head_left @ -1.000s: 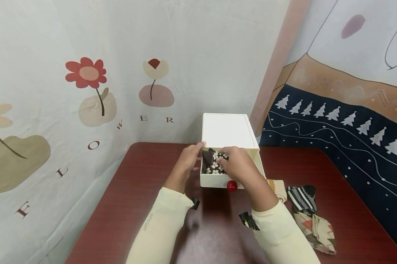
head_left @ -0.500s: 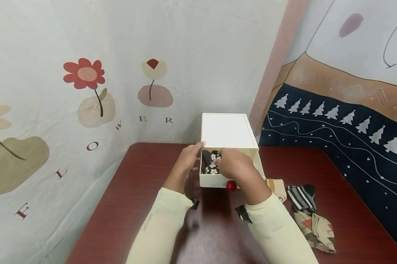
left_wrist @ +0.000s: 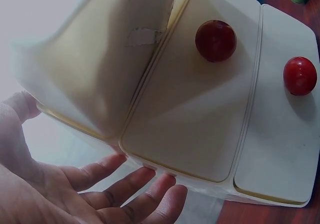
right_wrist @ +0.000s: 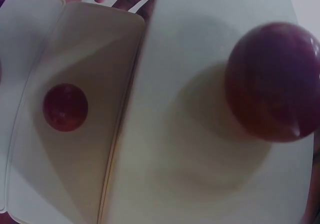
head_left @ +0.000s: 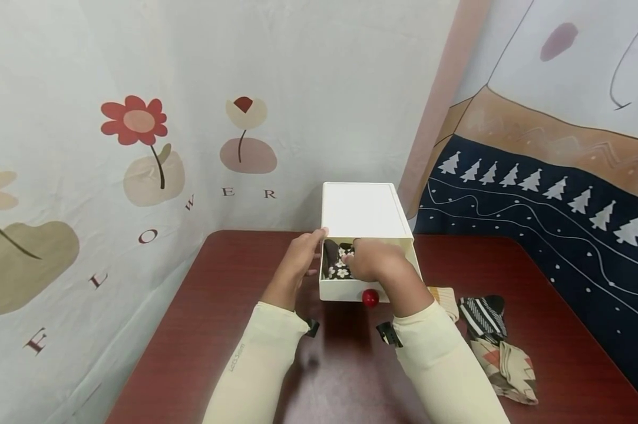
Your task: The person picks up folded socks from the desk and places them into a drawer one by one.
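Observation:
A white drawer cabinet (head_left: 366,209) stands at the back of the table, its top drawer (head_left: 340,290) pulled out by a red knob's side. Inside that drawer lies a black sock with white flowers (head_left: 341,271), beside a dark grey fabric piece (head_left: 330,250). My right hand (head_left: 379,259) reaches down into the drawer over the flowered sock; its thumb touches the sock, while its other fingers are mostly hidden. My left hand (head_left: 297,256) rests along the cabinet's left side, thumb near the upper corner. In the left wrist view its fingers (left_wrist: 135,184) spread loosely against the cabinet.
Two lower drawers with red knobs (left_wrist: 216,41) are closed. To the right on the dark red table (head_left: 218,330) lie a cream sock with yellow stripes (head_left: 446,301), a black-and-white striped sock (head_left: 482,317) and a beige argyle sock (head_left: 509,371). Printed cloth hangs behind.
My right hand has gone slightly left and deeper into the drawer, its fingers sinking out of sight by the flowered sock. The left hand stays at the cabinet's side.

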Available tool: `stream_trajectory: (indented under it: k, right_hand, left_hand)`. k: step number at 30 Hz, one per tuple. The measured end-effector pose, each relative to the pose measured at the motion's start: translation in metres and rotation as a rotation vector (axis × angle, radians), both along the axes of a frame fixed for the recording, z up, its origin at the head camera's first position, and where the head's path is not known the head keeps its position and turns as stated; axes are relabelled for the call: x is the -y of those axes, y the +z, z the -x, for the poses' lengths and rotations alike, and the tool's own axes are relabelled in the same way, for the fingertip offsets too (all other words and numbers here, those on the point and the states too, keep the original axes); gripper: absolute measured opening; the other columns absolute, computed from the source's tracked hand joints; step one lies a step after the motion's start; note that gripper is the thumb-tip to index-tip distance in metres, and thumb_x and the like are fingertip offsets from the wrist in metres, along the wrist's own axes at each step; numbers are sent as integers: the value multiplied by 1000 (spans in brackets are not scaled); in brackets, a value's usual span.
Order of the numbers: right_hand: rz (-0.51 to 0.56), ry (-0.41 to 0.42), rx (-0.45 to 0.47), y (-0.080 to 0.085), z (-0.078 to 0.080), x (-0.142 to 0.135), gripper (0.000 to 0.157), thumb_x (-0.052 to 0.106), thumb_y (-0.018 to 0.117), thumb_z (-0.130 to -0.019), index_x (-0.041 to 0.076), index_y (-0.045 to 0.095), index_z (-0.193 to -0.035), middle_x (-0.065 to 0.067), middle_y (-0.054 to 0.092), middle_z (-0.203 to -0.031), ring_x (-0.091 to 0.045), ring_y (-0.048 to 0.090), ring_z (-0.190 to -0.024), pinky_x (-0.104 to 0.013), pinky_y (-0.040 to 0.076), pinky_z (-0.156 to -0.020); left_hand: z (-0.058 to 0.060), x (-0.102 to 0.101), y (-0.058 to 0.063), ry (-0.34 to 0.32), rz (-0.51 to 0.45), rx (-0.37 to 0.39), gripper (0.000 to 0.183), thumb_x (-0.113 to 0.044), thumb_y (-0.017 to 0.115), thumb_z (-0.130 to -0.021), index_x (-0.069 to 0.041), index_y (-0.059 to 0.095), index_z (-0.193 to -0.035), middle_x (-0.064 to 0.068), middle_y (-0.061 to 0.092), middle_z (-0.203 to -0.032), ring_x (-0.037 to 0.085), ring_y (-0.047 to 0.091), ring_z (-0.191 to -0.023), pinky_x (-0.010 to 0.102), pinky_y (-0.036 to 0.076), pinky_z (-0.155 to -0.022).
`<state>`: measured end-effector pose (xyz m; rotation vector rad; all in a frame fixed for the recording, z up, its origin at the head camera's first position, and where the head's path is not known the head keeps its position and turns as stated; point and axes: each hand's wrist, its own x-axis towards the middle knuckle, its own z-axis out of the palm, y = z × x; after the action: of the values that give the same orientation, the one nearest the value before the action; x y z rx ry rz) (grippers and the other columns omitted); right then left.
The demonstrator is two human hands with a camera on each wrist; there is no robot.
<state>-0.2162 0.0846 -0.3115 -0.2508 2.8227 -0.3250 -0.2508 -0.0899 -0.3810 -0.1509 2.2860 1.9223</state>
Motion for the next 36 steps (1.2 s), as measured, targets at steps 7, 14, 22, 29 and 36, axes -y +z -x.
stream_trajectory:
  k: [7, 14, 22, 29, 36]
  right_hand:
    - [51, -3, -2, 5, -6, -6, 48, 41, 58, -112, 4, 63, -142, -14, 72, -117, -29, 66, -97, -44, 54, -83]
    - [109, 29, -31, 14, -22, -20, 56, 39, 60, -112, 9, 54, -159, -18, 66, -152, -36, 65, -133, -59, 54, -113]
    - [165, 63, -75, 23, -41, -42, 61, 37, 59, -112, 13, 45, -166, -19, 57, -162, -38, 60, -144, -67, 47, -119]
    - [178, 15, -198, 28, -58, -71, 58, 36, 65, -110, 14, 52, -162, -13, 77, -114, -25, 71, -98, -51, 60, -85]
    - [344, 5, -343, 24, -70, -99, 44, 23, 68, -109, 4, 63, -148, -17, 78, -114, -28, 70, -96, -48, 64, -84]
  left_hand:
    - [-1, -2, -2, -7, 3, 0, 69, -63, 55, -103, -11, 62, -148, 12, 57, -159, 40, 60, -140, 63, 52, -106]
    - [-1, -3, -3, -9, 3, 0, 70, -63, 55, -103, -11, 62, -149, 13, 57, -159, 40, 60, -140, 61, 53, -104]
    - [-1, -3, -3, -23, -15, 1, 71, -63, 55, -103, -10, 60, -150, 13, 53, -162, 41, 58, -142, 68, 47, -113]
    - [0, -2, -3, -14, -15, 7, 70, -63, 56, -103, -10, 61, -148, 12, 54, -160, 40, 59, -141, 65, 49, -111]
    - [0, 1, -3, -7, -20, 12, 70, -61, 56, -103, -10, 60, -150, 15, 54, -160, 41, 58, -143, 63, 49, -111]
